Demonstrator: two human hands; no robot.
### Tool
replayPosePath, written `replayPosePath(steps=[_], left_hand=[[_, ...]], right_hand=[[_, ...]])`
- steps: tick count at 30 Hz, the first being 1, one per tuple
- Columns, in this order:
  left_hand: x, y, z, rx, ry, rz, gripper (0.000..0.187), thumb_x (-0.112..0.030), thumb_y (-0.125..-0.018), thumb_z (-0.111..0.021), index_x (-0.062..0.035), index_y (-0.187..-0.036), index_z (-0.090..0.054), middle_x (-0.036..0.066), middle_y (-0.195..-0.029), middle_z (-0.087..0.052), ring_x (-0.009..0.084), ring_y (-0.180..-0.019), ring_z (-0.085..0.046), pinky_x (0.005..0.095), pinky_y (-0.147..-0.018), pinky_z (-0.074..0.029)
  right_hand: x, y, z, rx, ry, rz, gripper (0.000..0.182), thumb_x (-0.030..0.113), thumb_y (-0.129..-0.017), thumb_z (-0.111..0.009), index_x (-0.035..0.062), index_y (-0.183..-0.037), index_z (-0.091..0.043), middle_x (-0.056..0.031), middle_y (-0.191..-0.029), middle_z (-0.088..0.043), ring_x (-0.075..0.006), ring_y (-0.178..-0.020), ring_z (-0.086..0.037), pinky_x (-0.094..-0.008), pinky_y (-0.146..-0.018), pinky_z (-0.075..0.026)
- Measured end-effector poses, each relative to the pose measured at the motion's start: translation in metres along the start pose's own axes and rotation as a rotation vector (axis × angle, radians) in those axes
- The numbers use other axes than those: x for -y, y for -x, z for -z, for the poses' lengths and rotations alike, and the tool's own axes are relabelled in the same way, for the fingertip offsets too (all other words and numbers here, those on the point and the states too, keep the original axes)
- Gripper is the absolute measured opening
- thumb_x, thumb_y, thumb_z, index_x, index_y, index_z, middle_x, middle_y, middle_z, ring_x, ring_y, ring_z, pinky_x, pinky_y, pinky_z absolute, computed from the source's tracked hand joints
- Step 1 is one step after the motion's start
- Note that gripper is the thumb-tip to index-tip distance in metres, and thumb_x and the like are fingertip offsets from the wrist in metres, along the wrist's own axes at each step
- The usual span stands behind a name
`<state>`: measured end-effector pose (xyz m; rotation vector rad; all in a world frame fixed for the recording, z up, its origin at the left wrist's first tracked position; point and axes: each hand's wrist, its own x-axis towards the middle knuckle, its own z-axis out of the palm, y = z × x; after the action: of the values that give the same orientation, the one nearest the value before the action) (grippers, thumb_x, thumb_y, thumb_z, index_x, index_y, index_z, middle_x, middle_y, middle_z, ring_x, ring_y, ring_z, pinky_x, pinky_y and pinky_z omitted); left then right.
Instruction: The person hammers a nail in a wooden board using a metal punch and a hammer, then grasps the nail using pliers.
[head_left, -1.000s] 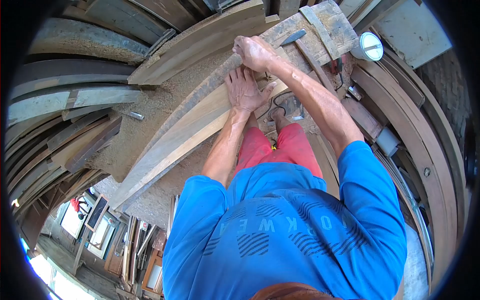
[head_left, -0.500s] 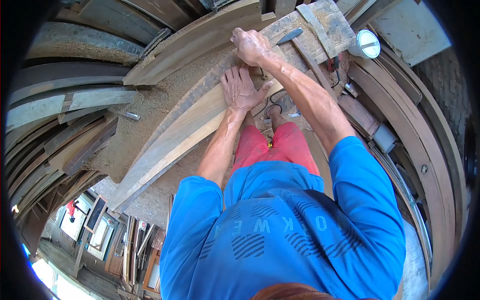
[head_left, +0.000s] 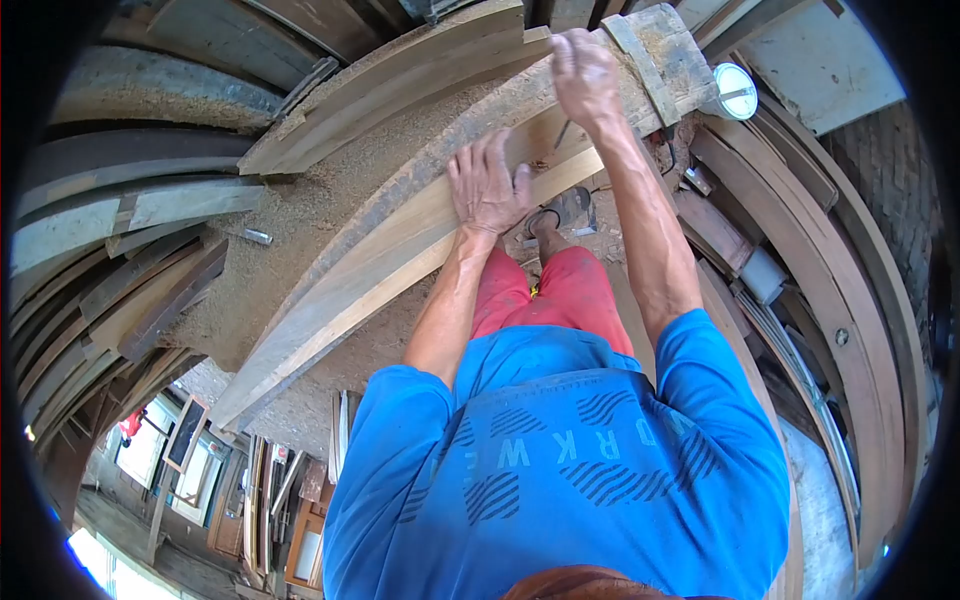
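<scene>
My left hand (head_left: 487, 185) lies flat with fingers spread on the pale top of a long wooden plank (head_left: 345, 285). Farther along, over the worn bench board at the top, my right hand (head_left: 585, 80) is closed with its fingers curled in; what it holds is hidden. A thin dark pointed piece (head_left: 562, 134) shows just below that hand, over the wood. The plank runs from lower left to upper right beside a rough, dusty beam (head_left: 390, 190).
A curved board (head_left: 390, 85) stands beyond the bench amid sawdust (head_left: 250, 290). A white tub (head_left: 735, 92) sits at the bench's right end, near a flat wooden strip (head_left: 640, 65). Stacked planks (head_left: 800, 230) line the right; more boards (head_left: 130, 200) fill the left.
My right hand has moved right along the bench, away from my left hand. The hammer that lay on the bench no longer shows. My left hand stays on the plank.
</scene>
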<state>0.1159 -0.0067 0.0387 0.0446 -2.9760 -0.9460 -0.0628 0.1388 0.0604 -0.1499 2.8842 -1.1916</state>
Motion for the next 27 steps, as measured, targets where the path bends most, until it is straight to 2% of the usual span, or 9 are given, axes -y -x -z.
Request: replayPosePath(steps=[3, 4, 9, 14, 17, 21, 22, 25, 27], left_hand=[[0.001, 0.002, 0.01, 0.024, -0.04, -0.165, 0.063, -0.019, -0.083, -0.073, -0.0256, -0.144, -0.057, 0.017, -0.144, -0.054, 0.0382, -0.124, -0.05, 0.0543, -0.107, -0.039], [0.002, 0.003, 0.011, 0.031, -0.019, -0.195, 0.062, -0.011, -0.079, -0.076, -0.0378, -0.135, -0.066, 0.016, -0.148, -0.052, 0.0393, -0.125, -0.05, 0.0544, -0.105, -0.04], [0.013, 0.007, 0.012, 0.091, 0.012, -0.273, 0.048, -0.013, -0.076, -0.081, -0.0333, -0.119, -0.073, 0.019, -0.152, -0.049, 0.0415, -0.129, -0.048, 0.0556, -0.106, -0.04], [0.015, 0.005, 0.019, 0.14, 0.021, -0.322, 0.04, -0.016, -0.078, -0.082, -0.0316, -0.114, -0.074, 0.021, -0.154, -0.046, 0.0429, -0.133, -0.046, 0.0557, -0.108, -0.037], [0.01, 0.005, 0.02, 0.145, 0.017, -0.297, 0.04, -0.019, -0.08, -0.083, -0.0338, -0.116, -0.075, 0.021, -0.156, -0.045, 0.0427, -0.134, -0.045, 0.0558, -0.109, -0.036], [0.007, 0.005, 0.017, 0.132, -0.02, -0.291, 0.042, -0.022, -0.081, -0.083, -0.0361, -0.119, -0.075, 0.02, -0.157, -0.045, 0.0417, -0.135, -0.045, 0.0559, -0.11, -0.036], [0.008, 0.005, 0.016, 0.125, -0.018, -0.292, 0.042, -0.023, -0.081, -0.083, -0.0365, -0.12, -0.075, 0.02, -0.156, -0.045, 0.0414, -0.135, -0.045, 0.0559, -0.11, -0.036], [0.01, 0.006, 0.014, 0.109, 0.001, -0.292, 0.043, -0.022, -0.08, -0.084, -0.0355, -0.119, -0.075, 0.02, -0.155, -0.047, 0.0413, -0.134, -0.046, 0.0558, -0.11, -0.036], [0.01, 0.006, 0.014, 0.104, 0.009, -0.29, 0.043, -0.021, -0.079, -0.084, -0.0348, -0.118, -0.075, 0.02, -0.154, -0.048, 0.0415, -0.134, -0.046, 0.0557, -0.11, -0.037]], right_hand=[[-0.025, 0.011, 0.023, -0.143, -0.06, -0.101, 0.033, 0.03, -0.109, -0.055, 0.0017, -0.097, -0.066, -0.0172, -0.079, -0.068, -0.0319, -0.071, -0.069, -0.0445, -0.07, -0.057], [-0.041, 0.014, 0.023, -0.221, -0.047, -0.095, 0.032, 0.029, -0.11, -0.054, 0.0017, -0.097, -0.065, -0.0158, -0.078, -0.067, -0.0299, -0.07, -0.069, -0.0433, -0.069, -0.056], [-0.062, 0.047, 0.016, -0.303, -0.123, -0.303, 0.03, 0.027, -0.11, -0.054, 0.0007, -0.099, -0.064, -0.0154, -0.079, -0.069, -0.0298, -0.072, -0.069, -0.0451, -0.067, -0.054], [-0.06, 0.082, 0.024, -0.191, 0.093, -0.219, 0.032, 0.03, -0.108, -0.058, -0.0008, -0.103, -0.065, -0.0255, -0.088, -0.071, -0.0464, -0.081, -0.071, -0.0535, -0.073, -0.054], [-0.053, 0.087, 0.033, -0.176, 0.064, -0.299, 0.032, 0.03, -0.107, -0.059, -0.0007, -0.1, -0.065, -0.0247, -0.087, -0.072, -0.0455, -0.081, -0.071, -0.0532, -0.074, -0.055], [-0.046, 0.073, 0.042, -0.339, 0.054, -0.223, 0.034, 0.03, -0.109, -0.058, -0.0005, -0.096, -0.065, -0.02, -0.079, -0.07, -0.0342, -0.071, -0.071, -0.0467, -0.066, -0.056], [-0.052, 0.065, 0.044, -0.322, 0.065, -0.295, 0.034, 0.03, -0.109, -0.058, 0.0002, -0.093, -0.064, -0.0152, -0.074, -0.067, -0.0271, -0.066, -0.067, -0.0437, -0.062, -0.055], [-0.064, 0.044, 0.049, -0.433, -0.04, -0.43, 0.035, 0.03, -0.109, -0.058, 0.0004, -0.091, -0.063, -0.0133, -0.072, -0.065, -0.0255, -0.064, -0.063, -0.0432, -0.062, -0.054], [-0.087, 0.042, 0.04, -0.508, -0.002, -0.338, 0.038, 0.032, -0.109, -0.058, -0.0003, -0.089, -0.063, -0.0152, -0.072, -0.064, -0.0274, -0.065, -0.063, -0.0442, -0.064, -0.052]])
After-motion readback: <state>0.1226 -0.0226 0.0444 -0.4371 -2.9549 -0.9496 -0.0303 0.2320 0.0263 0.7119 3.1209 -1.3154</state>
